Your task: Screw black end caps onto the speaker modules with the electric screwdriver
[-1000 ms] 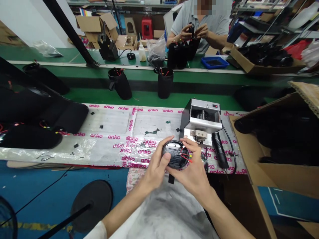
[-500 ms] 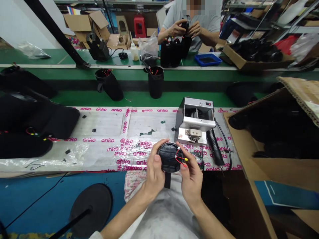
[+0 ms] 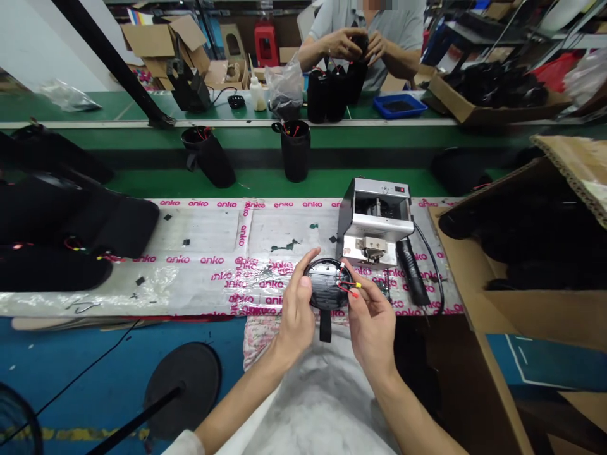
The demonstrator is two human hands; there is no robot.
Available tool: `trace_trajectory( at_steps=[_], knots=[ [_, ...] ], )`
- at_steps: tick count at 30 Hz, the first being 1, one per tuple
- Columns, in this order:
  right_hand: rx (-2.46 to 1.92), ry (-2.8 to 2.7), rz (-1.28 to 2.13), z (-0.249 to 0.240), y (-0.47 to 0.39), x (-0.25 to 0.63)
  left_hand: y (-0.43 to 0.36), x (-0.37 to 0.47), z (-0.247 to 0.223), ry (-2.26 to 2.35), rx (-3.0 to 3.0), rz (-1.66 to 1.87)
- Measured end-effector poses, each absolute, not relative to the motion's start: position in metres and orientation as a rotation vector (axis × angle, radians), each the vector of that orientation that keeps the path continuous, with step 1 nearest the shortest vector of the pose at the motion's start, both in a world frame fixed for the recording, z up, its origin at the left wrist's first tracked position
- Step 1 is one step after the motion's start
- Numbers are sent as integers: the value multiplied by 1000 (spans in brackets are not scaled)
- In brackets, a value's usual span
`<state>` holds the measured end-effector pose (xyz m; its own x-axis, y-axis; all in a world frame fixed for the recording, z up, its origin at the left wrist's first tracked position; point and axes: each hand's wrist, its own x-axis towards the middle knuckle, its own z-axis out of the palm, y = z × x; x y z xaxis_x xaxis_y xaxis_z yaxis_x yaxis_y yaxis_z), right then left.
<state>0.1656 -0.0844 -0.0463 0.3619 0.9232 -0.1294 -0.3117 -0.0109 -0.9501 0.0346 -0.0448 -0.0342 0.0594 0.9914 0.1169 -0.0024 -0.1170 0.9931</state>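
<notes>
Close to my body, both hands hold a black cylindrical sleeve (image 3: pixel 327 294) with its round end facing me. Short red wires (image 3: pixel 345 287) with white, yellow and red connectors come out of that end, and a black strap hangs below it. My left hand (image 3: pixel 298 309) is wrapped round the left side, thumb on the rim. My right hand (image 3: pixel 372 322) closes on the right side, its thumb and fingers beside the connectors. Whether its fingertips pinch a wire I cannot tell. Just beyond stands a silver machine (image 3: pixel 377 221) with a cable.
Black sleeves (image 3: pixel 114 221) lie at the left of the wrapped bench (image 3: pixel 208 227). Two upright ones (image 3: pixel 294 155) with wires stand on the green belt. An open carton (image 3: pixel 535 316) of black pieces is at right. Across the line, a co-worker's hands (image 3: pixel 353 47) handle a black part.
The view has shifted slightly. The sleeve's round end is tilted a little more away from me, still in both hands. Across the line, the co-worker's hands have moved slightly.
</notes>
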Motion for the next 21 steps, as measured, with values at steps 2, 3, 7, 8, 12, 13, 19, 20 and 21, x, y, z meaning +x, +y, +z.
trace_trajectory(
  at_steps=[2, 3, 7, 8, 12, 13, 19, 20, 21],
  knots=[
    [-1218, -673, 1070, -47, -85, 163, -48, 40, -40, 1147, 1285, 1361],
    [-1224, -675, 1059, -47, -85, 162, -50, 44, -42, 1163, 1249, 1428],
    [-1244, -679, 1019, -43, -85, 161, -53, 47, -39, 1175, 1183, 1500],
    [-1252, -679, 1007, -41, -85, 162, -51, 43, -36, 1168, 1205, 1458],
    [-1236, -678, 1017, -36, -84, 164, -28, 23, -17, 1128, 1285, 1194],
    [-1221, -676, 1028, -36, -83, 164, -21, 19, -14, 1119, 1279, 1134],
    [-1208, -614, 1040, -37, -84, 157, -23, 22, -22, 1040, 1157, 1262],
    [-1208, -604, 1047, -36, -84, 156, -31, 24, -27, 1038, 1141, 1333],
    [-1209, -595, 1053, -36, -83, 155, -40, 26, -33, 1044, 1130, 1392]
  ],
)
